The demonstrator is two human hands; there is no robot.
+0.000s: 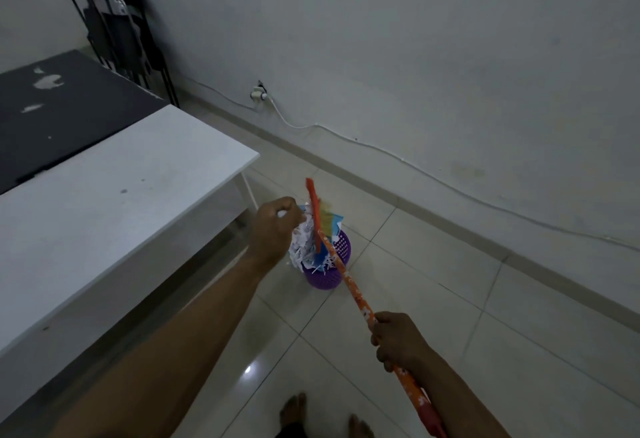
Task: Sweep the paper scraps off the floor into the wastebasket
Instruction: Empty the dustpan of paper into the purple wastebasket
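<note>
No words, labels, brands or numbers can be read. The orange broom handle (349, 281) bears white marks too blurred to tell as letters. The paper scraps (300, 247) just above the wastebasket (325, 281) show no legible print.

Setting: plain indoor room, domestic or small-office type; which of the two cannot be told. Indicators: glossy pale tiled floor (450, 299) with a skirting strip; bare painted wall (381, 39); white table (104, 195) set against a dark table (69, 118); folded metal chairs (117, 32) leaning in the corner; wall socket (258, 93) with a white cable (381, 150) along the wall; small purple wastebasket (325, 278); bare feet (294, 410) on the tiles.
</note>
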